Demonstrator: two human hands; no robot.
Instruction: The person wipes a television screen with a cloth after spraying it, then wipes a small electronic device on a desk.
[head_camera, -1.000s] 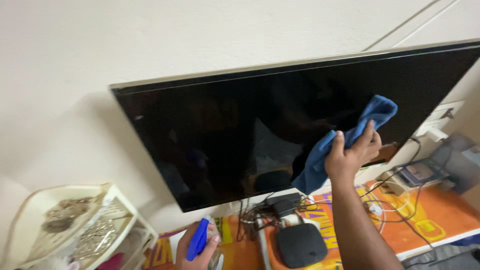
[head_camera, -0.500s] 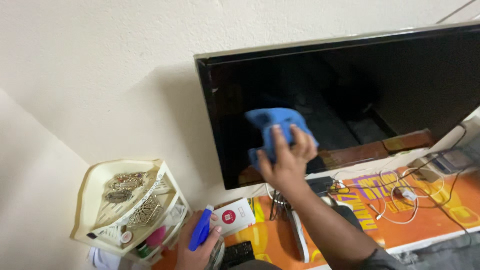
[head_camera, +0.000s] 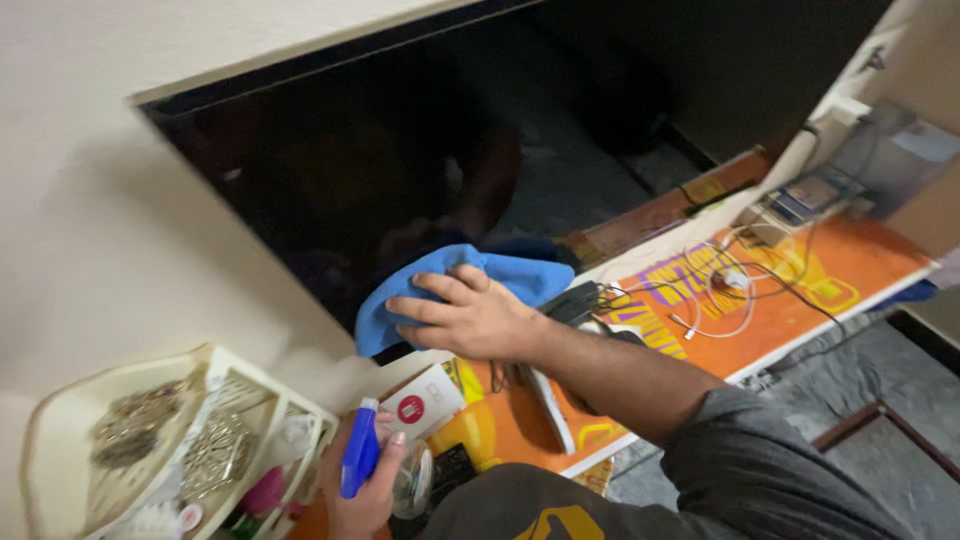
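Spray bottle (head_camera: 372, 470), clear body with blue trigger head, at the bottom edge of the frame left of centre: upright, gripped by the left hand (head_camera: 368, 492), fingers wrapped closed around its neck and body, nozzle toward the upper part of the frame. Just left of it, cream corner shelf (head_camera: 250, 400) in the lower left, holding metal trinkets and small pink items. Just above the bottle, white card with a red dot (head_camera: 420, 402), lying on the orange printed table cover (head_camera: 860, 270), which runs from lower centre to the right edge. Right arm, grey sleeve, crossing from lower right toward centre. Right hand (head_camera: 470, 315), at centre frame, palm down, fingers spread and pressing flat on the blue cloth (head_camera: 455, 285); not clenched on it. Cloth lies under and beyond the fingers, long axis roughly left to right, against the lower edge of the black television screen (head_camera: 400, 150). Right hand is the one on the cloth; left hand sits well below it. Screen fills the upper centre, tilted in frame, unwiped expanse lying above and to the right of the cloth. Black adapter (head_camera: 572, 300) just right of the cloth. White cables (head_camera: 715, 295) looped on the cover further right. Small blue-topped device (head_camera: 810, 192) near the upper right. Cream wall (head_camera: 100, 250) at left.
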